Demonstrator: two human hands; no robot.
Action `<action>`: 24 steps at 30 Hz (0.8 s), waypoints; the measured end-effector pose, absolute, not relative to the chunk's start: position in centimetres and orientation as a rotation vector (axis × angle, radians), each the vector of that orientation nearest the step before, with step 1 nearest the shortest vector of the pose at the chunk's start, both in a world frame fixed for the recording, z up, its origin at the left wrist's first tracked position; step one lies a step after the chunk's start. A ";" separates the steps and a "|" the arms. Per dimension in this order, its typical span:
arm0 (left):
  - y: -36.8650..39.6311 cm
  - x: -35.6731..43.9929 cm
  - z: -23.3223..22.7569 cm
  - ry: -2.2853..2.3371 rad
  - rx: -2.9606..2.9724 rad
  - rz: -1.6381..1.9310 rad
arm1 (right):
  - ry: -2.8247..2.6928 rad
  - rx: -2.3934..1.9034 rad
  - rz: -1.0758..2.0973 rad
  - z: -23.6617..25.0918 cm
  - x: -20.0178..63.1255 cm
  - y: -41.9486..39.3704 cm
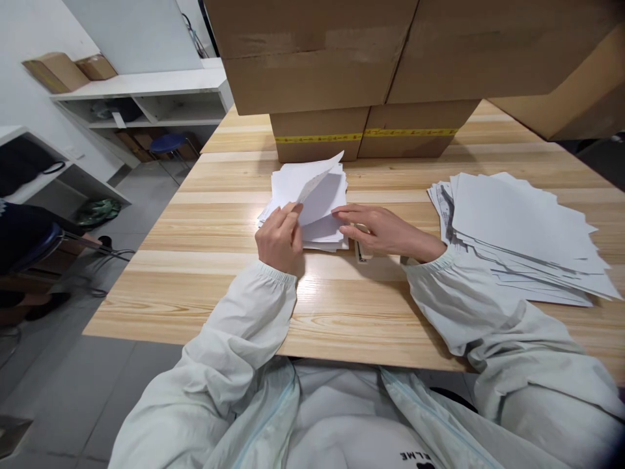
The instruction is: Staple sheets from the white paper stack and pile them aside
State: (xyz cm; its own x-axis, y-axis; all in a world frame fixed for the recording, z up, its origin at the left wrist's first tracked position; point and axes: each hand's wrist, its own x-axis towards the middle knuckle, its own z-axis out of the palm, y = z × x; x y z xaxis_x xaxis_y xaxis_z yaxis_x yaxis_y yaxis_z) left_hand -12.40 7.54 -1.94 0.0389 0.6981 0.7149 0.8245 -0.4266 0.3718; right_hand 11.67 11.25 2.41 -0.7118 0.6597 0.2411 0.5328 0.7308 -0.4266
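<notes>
White sheet (312, 189) pinched btwn left hand (279, 238) fingertips, lifted off stack (319, 231).

Left hand (279, 238) curled, thumb and fingers pinched together; right hand (378, 229) flat, fingers extended leftward; both forearms sleeved, converging forward.

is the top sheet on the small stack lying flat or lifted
Lifted: the left hand pinches the top sheet, curling it up off the stack.
</notes>
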 end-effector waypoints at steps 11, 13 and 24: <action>8.3 -13.3 -1.5 -1.686 -1.872 -1.603 | -2.343 -0.795 0.466 3.6 11.4 10.6; 8.3 -13.6 -1.2 -1.720 -1.770 -1.694 | -2.294 -0.822 0.464 3.6 11.4 10.7; 6.1 -11.8 -2.4 -1.009 -2.353 -1.507 | -1.590 -0.992 1.605 3.9 10.9 11.5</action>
State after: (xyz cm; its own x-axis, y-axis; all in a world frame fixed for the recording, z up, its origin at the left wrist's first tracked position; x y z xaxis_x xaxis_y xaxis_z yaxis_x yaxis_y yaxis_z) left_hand -11.79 6.14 -2.38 0.2597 0.4479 0.8555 0.6204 -0.7563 0.2076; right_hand 10.90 11.49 3.86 -0.4932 0.8676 -0.0633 0.0552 -0.0414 -0.9976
